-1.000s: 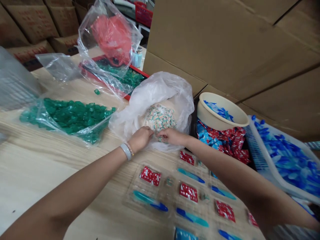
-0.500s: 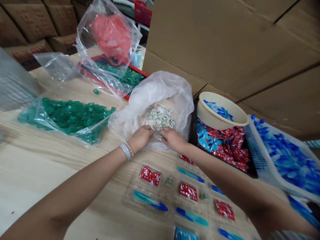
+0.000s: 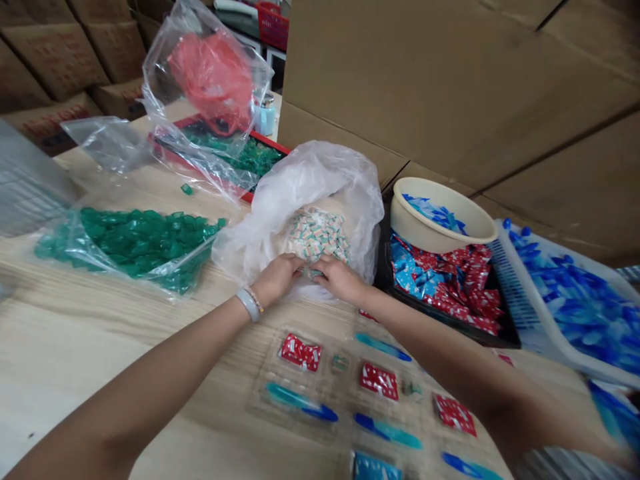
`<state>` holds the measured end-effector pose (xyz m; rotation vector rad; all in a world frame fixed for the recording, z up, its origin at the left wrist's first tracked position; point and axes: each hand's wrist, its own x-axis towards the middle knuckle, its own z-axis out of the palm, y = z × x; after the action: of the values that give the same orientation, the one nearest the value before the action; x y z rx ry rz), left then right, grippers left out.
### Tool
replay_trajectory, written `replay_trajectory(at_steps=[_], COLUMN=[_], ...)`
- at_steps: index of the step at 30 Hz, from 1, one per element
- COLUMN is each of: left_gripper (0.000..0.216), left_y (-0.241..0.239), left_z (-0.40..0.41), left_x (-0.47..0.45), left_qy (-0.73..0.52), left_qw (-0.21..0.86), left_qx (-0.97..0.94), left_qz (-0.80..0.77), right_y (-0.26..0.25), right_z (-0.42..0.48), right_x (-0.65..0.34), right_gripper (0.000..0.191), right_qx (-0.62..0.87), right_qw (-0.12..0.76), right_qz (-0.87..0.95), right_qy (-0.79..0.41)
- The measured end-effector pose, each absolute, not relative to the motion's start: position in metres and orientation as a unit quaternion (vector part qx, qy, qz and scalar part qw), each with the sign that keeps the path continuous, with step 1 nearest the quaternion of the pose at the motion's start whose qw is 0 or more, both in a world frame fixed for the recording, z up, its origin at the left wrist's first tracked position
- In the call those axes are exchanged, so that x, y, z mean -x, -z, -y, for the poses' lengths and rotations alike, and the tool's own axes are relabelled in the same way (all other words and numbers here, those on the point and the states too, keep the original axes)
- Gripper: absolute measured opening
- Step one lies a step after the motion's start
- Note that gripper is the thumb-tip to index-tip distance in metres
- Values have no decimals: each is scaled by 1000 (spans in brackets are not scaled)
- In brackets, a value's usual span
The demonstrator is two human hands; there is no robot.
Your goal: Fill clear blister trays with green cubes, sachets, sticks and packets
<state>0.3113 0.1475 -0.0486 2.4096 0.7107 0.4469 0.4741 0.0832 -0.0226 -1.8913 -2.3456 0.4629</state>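
Note:
My left hand [image 3: 279, 279], with a grey band and a beaded bracelet at the wrist, is at the front of a whitish plastic bag [image 3: 315, 173]. Its fingers are closed, and what they hold is hidden. Beside it, my right hand [image 3: 341, 280] pinches a small green-and-white piece [image 3: 316, 273]. Inside the bag lies a heap of small striped pieces [image 3: 320, 230] in green, white and orange. Nearer me, see-through blister trays [image 3: 320, 363] hold red packets [image 3: 301, 352], small greenish pieces [image 3: 340, 363] and blue-and-teal sticks [image 3: 303, 401].
At left lies a bag of green pieces [image 3: 145, 240]; behind it, a red-rimmed tray [image 3: 245, 197]. Right of the whitish bag, a cream bowl [image 3: 440, 230] rests on red and blue packets [image 3: 463, 283]. A white basket [image 3: 525, 287] of blue pieces stands far right. Cardboard [image 3: 425, 87] walls the back.
My right fingers have drawn back slightly, and the small piece at their tips shows more plainly. Both hands stay at the bag's front. The view has shifted a little.

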Motion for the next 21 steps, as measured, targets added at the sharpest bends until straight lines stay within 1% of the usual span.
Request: replay_trajectory(at_steps=[3, 8, 12, 18, 21], left_gripper=[18, 16, 17, 19, 21], left_y=[52, 48, 39, 31, 29], left_z=[-149, -147, -142, -142, -146], left_x=[-312, -312, -313, -315, -317], left_qy=[-177, -182, -178, -103, -143], left_qw=[296, 285, 241, 166, 142], left_qx=[-901, -905, -916, -941, -936], left_qz=[-263, -257, -266, -276, -289], right_y=[24, 29, 31, 23, 17], right_z=[-83, -81, -79, -75, -73], right_x=[-475, -478, -473, -455, -452], right_gripper=[18, 16, 14, 18, 21], right_qx=[623, 627, 633, 690, 715], right_qw=[65, 93, 81, 47, 98], right_qz=[763, 756, 758, 719, 690], right_qy=[-161, -165, -135, -69, -49])
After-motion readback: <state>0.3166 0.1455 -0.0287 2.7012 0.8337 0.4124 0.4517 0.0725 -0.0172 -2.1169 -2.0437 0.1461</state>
